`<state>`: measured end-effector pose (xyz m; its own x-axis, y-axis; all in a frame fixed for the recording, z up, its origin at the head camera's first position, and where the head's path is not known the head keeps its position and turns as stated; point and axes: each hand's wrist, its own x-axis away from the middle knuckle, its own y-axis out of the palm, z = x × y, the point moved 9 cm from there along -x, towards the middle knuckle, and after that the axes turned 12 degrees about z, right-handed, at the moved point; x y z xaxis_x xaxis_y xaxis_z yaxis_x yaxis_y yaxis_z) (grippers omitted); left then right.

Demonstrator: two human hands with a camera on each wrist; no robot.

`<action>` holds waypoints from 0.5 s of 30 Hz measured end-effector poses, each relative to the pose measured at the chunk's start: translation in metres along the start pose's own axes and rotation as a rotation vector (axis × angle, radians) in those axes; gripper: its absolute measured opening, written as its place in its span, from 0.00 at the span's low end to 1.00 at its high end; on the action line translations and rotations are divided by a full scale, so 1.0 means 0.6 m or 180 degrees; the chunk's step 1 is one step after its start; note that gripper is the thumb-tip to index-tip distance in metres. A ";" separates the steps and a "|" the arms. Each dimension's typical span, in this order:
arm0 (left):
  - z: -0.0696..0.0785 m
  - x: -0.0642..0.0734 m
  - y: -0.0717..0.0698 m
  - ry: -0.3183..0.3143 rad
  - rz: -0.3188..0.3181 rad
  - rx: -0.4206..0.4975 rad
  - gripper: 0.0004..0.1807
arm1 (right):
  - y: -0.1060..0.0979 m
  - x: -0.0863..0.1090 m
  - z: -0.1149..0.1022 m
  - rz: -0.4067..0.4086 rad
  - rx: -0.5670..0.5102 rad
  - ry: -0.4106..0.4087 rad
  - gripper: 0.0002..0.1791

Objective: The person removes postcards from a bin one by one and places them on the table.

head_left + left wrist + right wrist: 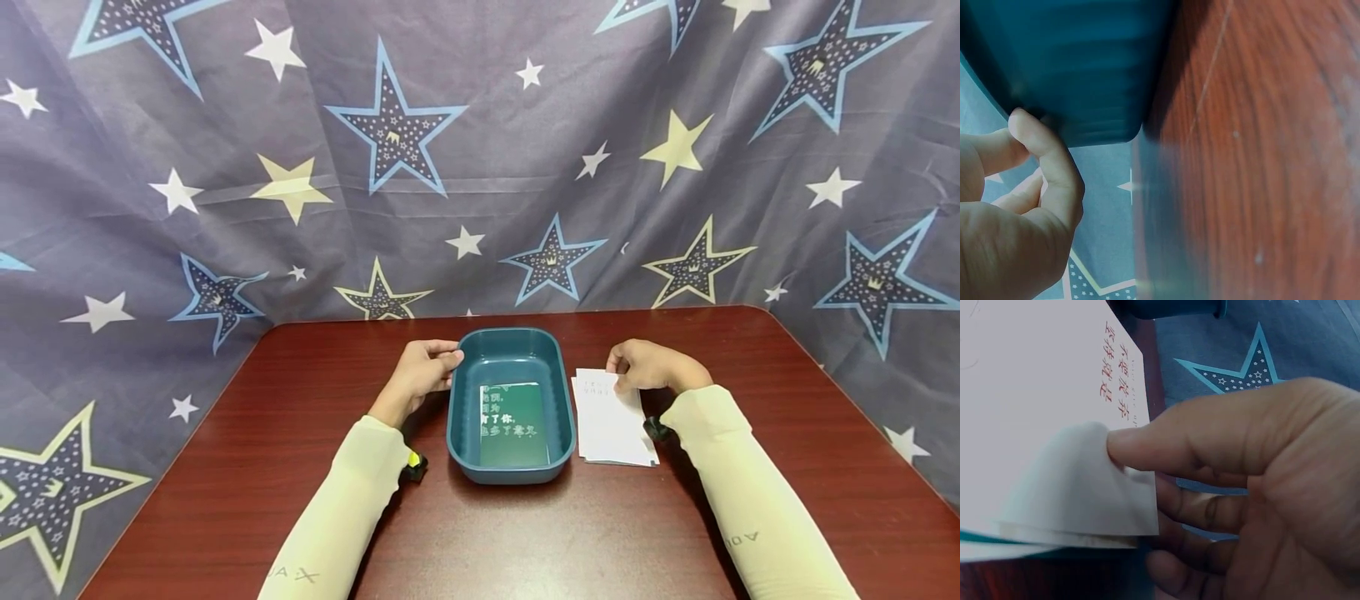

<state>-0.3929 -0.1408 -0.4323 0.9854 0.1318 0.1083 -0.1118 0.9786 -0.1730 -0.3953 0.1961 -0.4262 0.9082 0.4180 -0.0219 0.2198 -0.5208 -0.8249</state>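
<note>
A teal rectangular plastic bin (512, 477) stands on the table, with a green card (517, 450) bearing white Chinese characters lying flat on its floor. My left hand (420, 371) holds the bin's far left corner near the rim; in the left wrist view its thumb and fingers bend against the bin's outer wall (1091, 69). To the right of the bin lies a small stack of white cards (611, 429). My right hand (651, 367) pinches the top card near its far right corner. Up close, that card (1035, 381) has red characters and bends up under the thumb.
The dark red wooden table (300, 467) has rounded far corners. Behind it hangs a grey curtain (495, 150) printed with stars. A narrow strip of tabletop separates the bin from the cards.
</note>
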 end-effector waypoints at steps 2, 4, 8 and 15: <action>-0.001 0.000 0.000 -0.0003 -0.0005 0.0014 0.19 | 0.001 0.000 0.001 0.0011 0.0015 0.0024 0.11; -0.002 0.000 0.000 -0.0001 -0.0009 0.0027 0.18 | 0.002 -0.001 0.001 0.0024 0.0023 0.0057 0.11; -0.004 -0.001 -0.001 0.0010 -0.0007 0.0023 0.18 | 0.003 -0.003 0.000 0.0044 0.0039 0.0103 0.13; -0.002 -0.002 0.000 0.0030 0.0022 -0.0022 0.18 | -0.001 -0.005 -0.010 0.0150 0.0114 0.0086 0.13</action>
<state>-0.3939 -0.1412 -0.4335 0.9857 0.1370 0.0977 -0.1178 0.9765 -0.1805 -0.3959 0.1909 -0.4225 0.9267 0.3729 -0.0464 0.1640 -0.5124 -0.8430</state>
